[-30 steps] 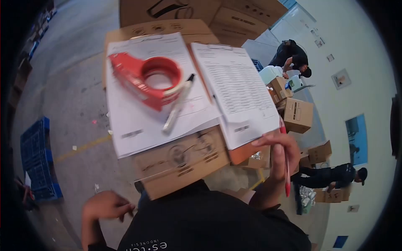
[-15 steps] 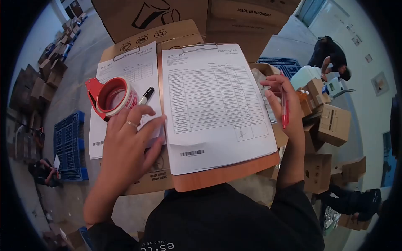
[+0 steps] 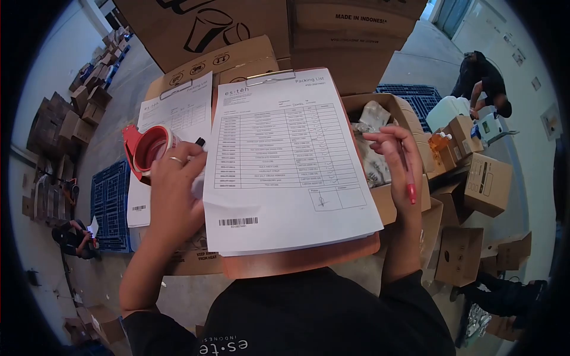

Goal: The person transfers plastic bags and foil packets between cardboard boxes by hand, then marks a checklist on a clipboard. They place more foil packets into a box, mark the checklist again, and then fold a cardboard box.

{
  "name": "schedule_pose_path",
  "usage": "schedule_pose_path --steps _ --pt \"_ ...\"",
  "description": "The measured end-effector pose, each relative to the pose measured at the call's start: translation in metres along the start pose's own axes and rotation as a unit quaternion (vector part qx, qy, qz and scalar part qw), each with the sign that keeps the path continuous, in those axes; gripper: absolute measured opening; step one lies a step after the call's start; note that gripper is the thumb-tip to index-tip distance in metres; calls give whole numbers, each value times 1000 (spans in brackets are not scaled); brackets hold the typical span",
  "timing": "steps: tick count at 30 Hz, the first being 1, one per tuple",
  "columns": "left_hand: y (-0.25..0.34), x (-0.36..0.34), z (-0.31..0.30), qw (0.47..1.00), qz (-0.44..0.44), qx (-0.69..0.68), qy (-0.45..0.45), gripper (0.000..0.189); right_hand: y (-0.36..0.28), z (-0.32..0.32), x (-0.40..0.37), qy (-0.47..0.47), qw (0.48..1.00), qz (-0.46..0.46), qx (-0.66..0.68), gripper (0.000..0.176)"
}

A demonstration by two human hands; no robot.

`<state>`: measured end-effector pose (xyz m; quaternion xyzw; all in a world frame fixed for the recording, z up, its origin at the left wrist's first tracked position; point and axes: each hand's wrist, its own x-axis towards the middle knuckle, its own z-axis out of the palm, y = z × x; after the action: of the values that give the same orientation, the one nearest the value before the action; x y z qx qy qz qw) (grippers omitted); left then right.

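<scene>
My right hand [image 3: 399,155] holds a red pen [image 3: 411,188], its barrel slanting down along the palm, beside the right edge of a wooden clipboard [image 3: 309,261]. A printed packing list [image 3: 285,207] with tick marks and a signature is clipped on it. My left hand [image 3: 175,193] is at the clipboard's left edge, fingers apart and loosely bent, its thumb partly hidden. Next to those fingers is a red tape dispenser [image 3: 141,151] with a roll on it. A black-capped marker [image 3: 200,142] shows just beyond the fingertips. Beneath them lies a second packing list [image 3: 178,118] under a metal clip.
Cardboard boxes [image 3: 350,44] stand behind the clipboard. An open carton [image 3: 389,102] with silvery packs is at its right. More cartons [image 3: 485,185] and a blue pallet [image 3: 110,204] are on the floor. Co-workers [image 3: 484,80] bend at the right; another person [image 3: 74,238] is at the left.
The clipboard has shifted left, nearer my left hand, showing more of the open carton. My left fingers have moved up toward the tape dispenser and marker. The pen stays in my right hand.
</scene>
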<state>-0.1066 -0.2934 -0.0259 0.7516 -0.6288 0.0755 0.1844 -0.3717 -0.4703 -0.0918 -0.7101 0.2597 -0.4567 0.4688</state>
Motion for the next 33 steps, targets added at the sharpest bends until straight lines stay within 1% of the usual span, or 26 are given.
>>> schedule_pose_path --steps 2,3,4,6,7,8,10,11,13,14,15,16,17,18,19,20,22,24,25,26,28,29,30,32,33 --pt "1 2 4 997 74 23 -17 31 3 -4 8 22 996 27 83 31" --pt "-1 3 8 995 93 23 -6 28 4 -4 14 12 992 -8 128 38" --pt "-1 2 8 996 91 24 -6 28 -1 0 21 10 991 -8 130 38" --pt "1 0 6 994 96 44 -8 23 -19 19 39 -78 961 69 256 43" --pt "1 -2 1 994 97 43 -10 23 -20 28 47 -90 952 119 266 34" --pt "2 -7 -9 995 89 41 -26 20 -18 34 54 -88 953 121 265 34" --pt "8 -17 -39 995 67 46 -55 18 -12 43 66 -149 967 152 143 18" --pt "11 -25 -58 995 54 54 -70 18 -11 48 67 -147 967 152 141 18" --pt "4 -49 -90 998 23 27 -52 19 -9 56 70 -109 987 109 55 6" --pt "-3 -65 -102 1000 -20 -8 -22 20 -6 58 70 -109 986 111 54 6" --pt "-7 -74 -109 997 -66 -44 7 22 -2 59 70 -112 988 92 55 5" --pt "-13 -79 -108 996 -71 -48 4 22 0 60 69 -116 989 73 56 6" --pt "-18 -83 -105 992 -97 -60 53 22 0 61 68 -122 988 77 54 6" --pt "-21 -86 -101 984 -124 -70 103 22 -2 61 67 -109 992 63 21 7" --pt "-20 -78 -87 980 -121 -85 132 20 -3 61 66 -96 994 49 -12 8" --pt "-19 -68 -74 980 -108 -83 143 18 -4 62 65 -103 993 51 -14 8" --pt "-9 -53 -59 982 -136 -87 93 17 -6 64 64 -81 994 65 -17 12" --pt "-3 -46 -46 981 -155 -88 72 17 -2 65 64 -89 994 61 -35 10" --pt "-2 -46 -40 982 -169 -66 58 18 0 65 64 -93 993 56 -53 9" --pt "-4 -47 -36 981 -170 -66 57 18 -1 65 63 -94 993 57 -53 9" --pt "-7 -49 -30 991 -130 0 41 16 -4 64 62 -99 992 53 -55 10" --pt "-7 -51 -33 990 -142 26 -4 28 -6 65 62 -96 992 56 -55 10" --pt "-3 -49 -34 990 -139 25 -7 28 -9 65 62 -91 991 52 -79 10" --pt "6 -44 -35 991 -101 82 16 42 -9 65 63 -82 990 48 -105 11" --pt "4 -47 -34 994 -76 76 -24 52 -8 64 64 -61 992 48 -95 10"
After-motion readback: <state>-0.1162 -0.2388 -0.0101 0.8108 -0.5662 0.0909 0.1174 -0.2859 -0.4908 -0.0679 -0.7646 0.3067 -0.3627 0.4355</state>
